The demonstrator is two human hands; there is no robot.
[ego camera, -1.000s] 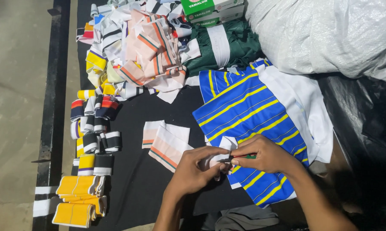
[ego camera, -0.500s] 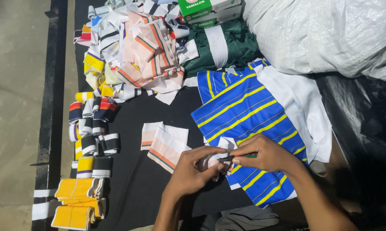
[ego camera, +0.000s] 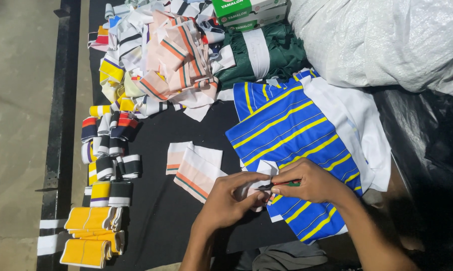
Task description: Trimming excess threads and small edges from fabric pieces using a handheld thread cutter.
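The left hand [ego camera: 231, 200] has its fingers curled shut around a small white folded strip of cloth [ego camera: 254, 186], pinching it flat so it cannot slip. The right hand [ego camera: 312, 181] grips a thin tool with a green and red handle [ego camera: 282, 184], its fingers closed tight on it, with the tip touching the strip. I cannot tell if the tool is a pen or a cutter.

The strip sits at the near edge of a blue cloth with yellow stripes [ego camera: 286, 130], which is spread out flat on the black bench [ego camera: 156, 221]. Just beside the left hand lies a peach and white striped cloth piece [ego camera: 196, 170], close enough to grab. Yellow folded bands [ego camera: 88, 236] are stacked neatly at the bench's edge, sorted by colour.
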